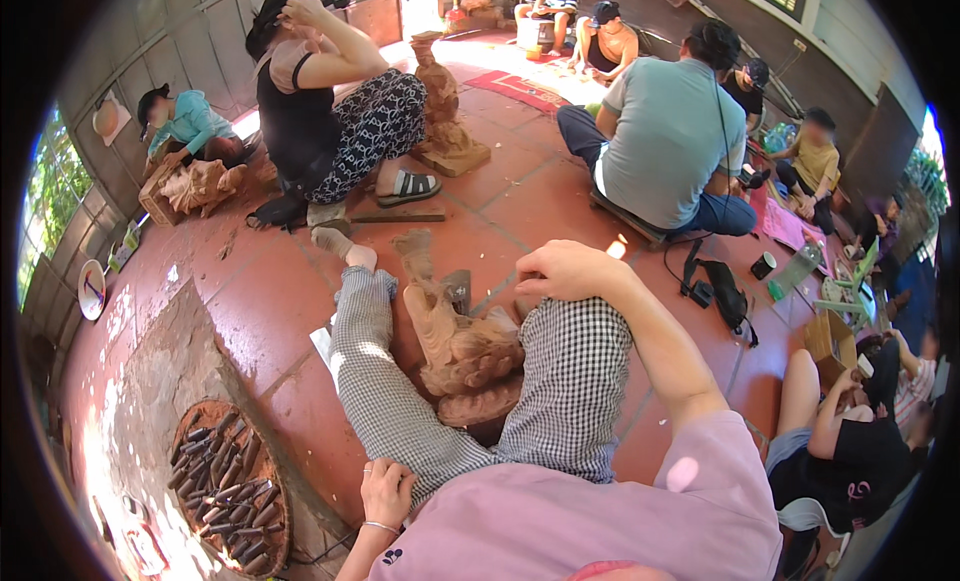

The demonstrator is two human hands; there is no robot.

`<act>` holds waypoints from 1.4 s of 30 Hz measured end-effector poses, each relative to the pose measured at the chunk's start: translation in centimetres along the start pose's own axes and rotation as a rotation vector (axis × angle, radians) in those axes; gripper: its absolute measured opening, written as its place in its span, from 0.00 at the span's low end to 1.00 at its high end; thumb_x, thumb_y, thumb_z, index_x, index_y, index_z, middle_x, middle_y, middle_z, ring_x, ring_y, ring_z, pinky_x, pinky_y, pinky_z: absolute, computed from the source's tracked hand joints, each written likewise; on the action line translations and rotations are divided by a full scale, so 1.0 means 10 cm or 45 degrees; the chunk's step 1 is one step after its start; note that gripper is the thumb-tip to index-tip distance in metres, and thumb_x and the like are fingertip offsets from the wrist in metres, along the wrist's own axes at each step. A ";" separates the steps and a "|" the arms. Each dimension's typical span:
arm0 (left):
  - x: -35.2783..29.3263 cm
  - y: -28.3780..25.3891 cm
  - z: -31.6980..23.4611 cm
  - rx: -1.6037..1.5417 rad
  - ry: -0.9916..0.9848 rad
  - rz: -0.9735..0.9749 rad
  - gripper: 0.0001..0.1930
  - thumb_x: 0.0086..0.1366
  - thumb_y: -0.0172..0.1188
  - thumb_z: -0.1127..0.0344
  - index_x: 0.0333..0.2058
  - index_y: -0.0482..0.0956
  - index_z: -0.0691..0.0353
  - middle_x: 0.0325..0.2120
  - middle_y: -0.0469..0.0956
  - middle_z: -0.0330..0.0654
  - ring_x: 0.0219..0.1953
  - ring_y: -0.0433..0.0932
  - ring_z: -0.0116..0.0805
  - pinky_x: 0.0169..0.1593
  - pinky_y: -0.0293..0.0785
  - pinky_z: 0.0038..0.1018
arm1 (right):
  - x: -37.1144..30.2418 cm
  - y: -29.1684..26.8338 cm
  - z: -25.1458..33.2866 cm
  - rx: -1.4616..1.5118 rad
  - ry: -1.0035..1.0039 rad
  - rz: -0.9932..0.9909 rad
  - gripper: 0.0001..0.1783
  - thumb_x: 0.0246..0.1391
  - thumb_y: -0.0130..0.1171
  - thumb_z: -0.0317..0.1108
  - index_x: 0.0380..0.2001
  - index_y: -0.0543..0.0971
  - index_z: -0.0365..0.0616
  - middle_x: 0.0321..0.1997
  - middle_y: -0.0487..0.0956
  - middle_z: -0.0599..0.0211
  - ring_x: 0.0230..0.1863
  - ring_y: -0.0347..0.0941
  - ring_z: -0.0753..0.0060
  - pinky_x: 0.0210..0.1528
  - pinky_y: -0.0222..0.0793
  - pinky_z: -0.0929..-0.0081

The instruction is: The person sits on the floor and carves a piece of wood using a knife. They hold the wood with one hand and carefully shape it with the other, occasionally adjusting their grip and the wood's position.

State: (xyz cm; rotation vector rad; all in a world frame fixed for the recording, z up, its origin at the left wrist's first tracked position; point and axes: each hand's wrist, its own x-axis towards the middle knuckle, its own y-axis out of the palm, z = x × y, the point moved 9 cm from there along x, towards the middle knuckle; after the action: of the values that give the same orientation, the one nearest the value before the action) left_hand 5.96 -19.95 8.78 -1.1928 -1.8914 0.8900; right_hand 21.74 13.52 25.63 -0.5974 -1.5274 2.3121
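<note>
The left hand (387, 493) rests half open on the checked trousers (380, 406), seemingly empty. Beside it, a round basket (215, 413) of dark tools (228, 486) sits near the right edge of the grey slab (160, 361). The right hand (568, 271) lies on the knee (575, 326), loosely bent, seemingly empty too. A brown carving (460, 346) sits on the red floor (270, 281) between the legs. Farther off stands a tall carving (438, 91).

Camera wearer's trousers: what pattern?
Trousers: small black-and-white check, clearest in the head view.
</note>
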 end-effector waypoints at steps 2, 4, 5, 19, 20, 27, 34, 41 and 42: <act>-0.03 -0.01 -0.02 -0.048 -0.031 0.008 0.07 0.50 0.68 0.68 0.25 0.78 0.60 0.26 0.74 0.42 0.34 0.73 0.43 0.39 0.71 0.36 | -0.10 0.05 0.14 -0.419 0.055 -0.219 0.11 0.51 0.60 0.39 0.31 0.81 0.42 0.35 0.81 0.59 0.41 0.78 0.57 0.43 0.73 0.57; -0.05 -0.01 0.07 -0.145 -0.078 0.046 0.07 0.51 0.68 0.69 0.24 0.77 0.61 0.23 0.75 0.43 0.30 0.75 0.41 0.37 0.72 0.35 | -0.20 0.34 0.53 -0.773 -0.008 -0.389 0.12 0.44 0.63 0.36 0.32 0.80 0.42 0.35 0.80 0.62 0.40 0.78 0.59 0.40 0.74 0.58; -0.08 -0.08 0.13 -0.224 -0.184 0.068 0.07 0.51 0.67 0.69 0.24 0.77 0.62 0.22 0.76 0.43 0.28 0.75 0.40 0.35 0.73 0.33 | -0.25 0.52 1.01 -0.706 -0.178 -0.257 0.14 0.42 0.65 0.35 0.33 0.80 0.42 0.35 0.80 0.61 0.40 0.77 0.57 0.39 0.74 0.61; -0.46 0.37 0.06 -0.876 -0.342 0.653 0.08 0.58 0.67 0.67 0.30 0.79 0.65 0.22 0.80 0.38 0.24 0.77 0.21 0.30 0.74 0.22 | -0.16 2.23 0.85 -0.029 0.127 -0.635 0.36 0.46 0.67 0.40 0.60 0.68 0.52 0.68 0.55 0.57 0.73 0.45 0.49 0.60 0.52 0.27; -0.39 0.37 0.02 -0.751 -0.288 0.655 0.07 0.57 0.67 0.67 0.29 0.79 0.64 0.22 0.80 0.38 0.23 0.77 0.22 0.29 0.74 0.22 | -0.12 2.17 0.84 0.026 0.137 -0.669 0.37 0.45 0.68 0.40 0.60 0.68 0.53 0.68 0.56 0.56 0.72 0.46 0.49 0.60 0.53 0.29; -0.25 0.39 -0.11 -0.473 -0.049 0.490 0.05 0.52 0.66 0.71 0.26 0.78 0.59 0.21 0.79 0.37 0.19 0.78 0.26 0.24 0.74 0.23 | 0.27 1.87 0.54 0.007 0.249 -0.945 0.35 0.45 0.65 0.48 0.57 0.71 0.52 0.63 0.66 0.53 0.63 0.63 0.53 0.64 0.49 0.36; -0.33 0.32 -0.12 -0.561 -0.044 0.419 0.05 0.53 0.65 0.75 0.28 0.78 0.62 0.23 0.79 0.37 0.20 0.78 0.25 0.26 0.74 0.22 | 0.26 1.92 0.19 0.184 0.281 -1.030 0.30 0.46 0.63 0.54 0.51 0.74 0.51 0.52 0.77 0.64 0.55 0.73 0.60 0.67 0.45 0.38; -0.74 0.28 0.03 -1.192 -0.928 0.890 0.05 0.62 0.62 0.73 0.36 0.79 0.68 0.31 0.81 0.37 0.35 0.78 0.23 0.38 0.76 0.22 | 0.23 1.94 -0.02 0.294 0.300 -1.062 0.28 0.46 0.63 0.53 0.48 0.75 0.51 0.52 0.78 0.68 0.56 0.72 0.65 0.66 0.47 0.45; -0.65 0.21 -0.04 -1.162 -0.823 0.942 0.06 0.63 0.62 0.73 0.37 0.79 0.68 0.32 0.81 0.38 0.35 0.79 0.24 0.39 0.76 0.22 | 0.24 1.94 -0.02 0.319 0.282 -1.063 0.28 0.46 0.63 0.53 0.47 0.75 0.51 0.51 0.78 0.68 0.55 0.72 0.65 0.65 0.49 0.46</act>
State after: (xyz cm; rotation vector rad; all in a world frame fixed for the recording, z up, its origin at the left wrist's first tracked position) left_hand 9.29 -25.24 5.86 -2.4995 -2.5268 0.8371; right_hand 19.34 7.33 7.26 -0.0965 -1.0666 1.6755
